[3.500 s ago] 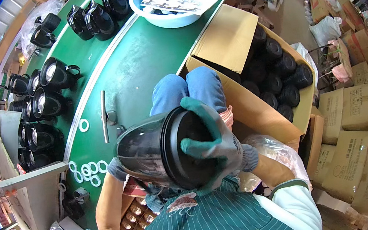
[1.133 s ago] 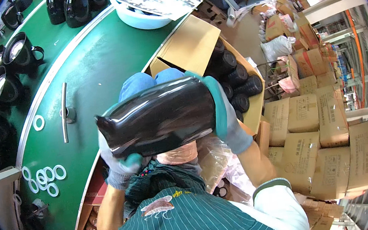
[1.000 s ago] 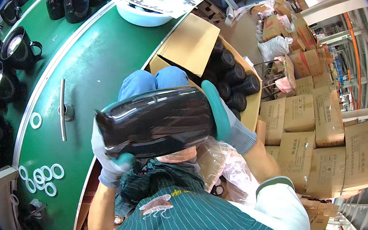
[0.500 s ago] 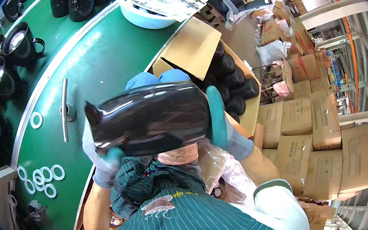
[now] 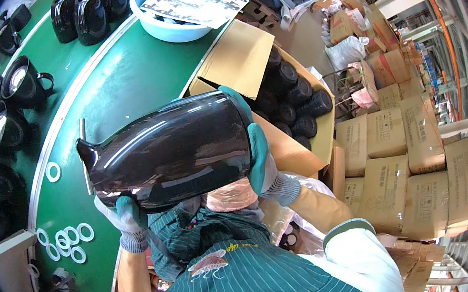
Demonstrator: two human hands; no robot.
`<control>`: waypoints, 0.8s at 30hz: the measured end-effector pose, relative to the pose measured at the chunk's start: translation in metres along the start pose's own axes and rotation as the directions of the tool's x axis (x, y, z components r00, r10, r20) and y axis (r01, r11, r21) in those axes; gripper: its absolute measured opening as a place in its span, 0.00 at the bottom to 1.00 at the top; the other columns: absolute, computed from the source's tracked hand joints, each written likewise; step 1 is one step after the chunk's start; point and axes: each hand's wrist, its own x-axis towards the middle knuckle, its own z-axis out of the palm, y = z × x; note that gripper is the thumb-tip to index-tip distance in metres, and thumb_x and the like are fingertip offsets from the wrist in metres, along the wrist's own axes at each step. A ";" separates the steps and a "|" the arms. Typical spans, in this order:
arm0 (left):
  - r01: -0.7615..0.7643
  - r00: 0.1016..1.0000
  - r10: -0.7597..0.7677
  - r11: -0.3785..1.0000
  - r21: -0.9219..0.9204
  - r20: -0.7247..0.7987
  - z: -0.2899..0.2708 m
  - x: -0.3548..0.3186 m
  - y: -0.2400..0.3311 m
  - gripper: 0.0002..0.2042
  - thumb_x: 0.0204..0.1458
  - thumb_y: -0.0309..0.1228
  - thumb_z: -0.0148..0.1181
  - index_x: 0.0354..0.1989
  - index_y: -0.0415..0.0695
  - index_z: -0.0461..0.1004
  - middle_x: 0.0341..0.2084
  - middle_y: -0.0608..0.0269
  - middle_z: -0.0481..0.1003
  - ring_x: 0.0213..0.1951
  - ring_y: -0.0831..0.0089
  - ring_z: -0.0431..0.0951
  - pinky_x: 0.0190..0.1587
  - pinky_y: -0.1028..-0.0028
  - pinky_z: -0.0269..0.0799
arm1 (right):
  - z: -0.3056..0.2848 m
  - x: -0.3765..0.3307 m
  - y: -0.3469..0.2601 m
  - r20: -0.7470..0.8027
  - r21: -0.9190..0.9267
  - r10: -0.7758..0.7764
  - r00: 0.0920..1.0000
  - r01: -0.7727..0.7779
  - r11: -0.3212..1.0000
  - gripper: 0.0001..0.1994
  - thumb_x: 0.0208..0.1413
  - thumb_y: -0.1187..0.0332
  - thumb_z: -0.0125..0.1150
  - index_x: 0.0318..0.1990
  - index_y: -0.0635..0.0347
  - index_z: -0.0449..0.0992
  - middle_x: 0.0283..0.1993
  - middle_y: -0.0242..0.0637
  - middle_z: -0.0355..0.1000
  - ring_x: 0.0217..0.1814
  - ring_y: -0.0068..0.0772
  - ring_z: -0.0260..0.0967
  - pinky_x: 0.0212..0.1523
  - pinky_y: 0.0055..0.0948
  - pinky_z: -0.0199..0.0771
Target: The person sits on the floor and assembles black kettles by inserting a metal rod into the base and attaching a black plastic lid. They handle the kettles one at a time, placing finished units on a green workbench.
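A glossy black jug body (image 5: pixel 173 154) lies on its side between my two gloved hands, in front of my apron. Its pointed spout is at the left, and its broad right end is raised a little. My left hand (image 5: pixel 123 216), in a white glove with teal fingertips, grips the underside near the spout, with the thumb on the surface. My right hand (image 5: pixel 261 163) wraps round the broad end, teal fingers pressed against it. Beyond the spout, a metal rod (image 5: pixel 83 130) on the green table is partly covered by the jug.
Several white rings (image 5: pixel 79 232) lie on the green table (image 5: pixel 114 91). Black jugs (image 5: pixel 7 125) stand along the left. A blue basin (image 5: pixel 175 32) holding a patterned sheet sits at the back. An open carton (image 5: pixel 243 56) of black cylindrical parts stands right, near stacked cardboard boxes (image 5: pixel 390 184).
The jug has shifted left and tilted, its right end now higher. My right hand has gone from lying flat at that end to curling round it. My left hand stays under the spout end.
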 end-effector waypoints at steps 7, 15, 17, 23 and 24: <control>-0.026 0.971 -0.063 0.932 0.362 0.230 -0.071 0.021 -0.020 0.38 0.62 0.58 0.51 0.76 0.49 0.56 0.72 0.53 0.61 0.70 0.50 0.64 0.72 0.46 0.60 | -0.005 0.005 -0.021 0.129 -0.470 -0.328 0.936 0.350 0.810 0.41 0.71 0.39 0.43 0.79 0.61 0.48 0.76 0.51 0.57 0.75 0.44 0.62 0.74 0.40 0.64; -0.253 0.951 0.144 0.870 0.422 0.274 0.047 0.022 0.107 0.34 0.50 0.34 0.70 0.66 0.34 0.66 0.55 0.50 0.77 0.55 0.61 0.79 0.62 0.65 0.74 | -0.024 -0.024 0.043 -0.066 0.273 0.139 0.988 -0.116 0.955 0.35 0.67 0.55 0.57 0.75 0.62 0.54 0.72 0.47 0.64 0.70 0.39 0.67 0.70 0.39 0.69; -0.347 0.925 0.148 0.707 0.617 0.351 0.098 0.024 0.145 0.30 0.42 0.23 0.65 0.60 0.30 0.73 0.52 0.50 0.80 0.51 0.65 0.81 0.61 0.69 0.73 | -0.036 -0.034 0.067 -0.015 0.242 0.140 0.990 -0.132 0.961 0.34 0.66 0.59 0.60 0.74 0.63 0.56 0.71 0.46 0.66 0.69 0.39 0.69 0.69 0.39 0.71; -0.384 0.790 -0.152 0.633 0.672 0.594 0.144 0.024 0.192 0.34 0.37 0.30 0.70 0.59 0.38 0.76 0.47 0.49 0.83 0.48 0.63 0.85 0.56 0.68 0.77 | -0.067 -0.037 0.112 0.198 -0.431 -0.167 0.966 0.239 0.870 0.31 0.61 0.71 0.67 0.70 0.64 0.62 0.67 0.44 0.71 0.64 0.37 0.73 0.66 0.38 0.76; -0.352 0.794 -0.182 0.640 0.683 0.580 0.149 0.026 0.190 0.34 0.37 0.32 0.71 0.60 0.39 0.76 0.47 0.49 0.83 0.49 0.61 0.86 0.55 0.68 0.78 | -0.062 -0.035 0.108 0.153 -0.308 -0.093 0.984 0.137 0.941 0.31 0.62 0.69 0.65 0.70 0.65 0.62 0.67 0.45 0.70 0.65 0.38 0.72 0.67 0.39 0.74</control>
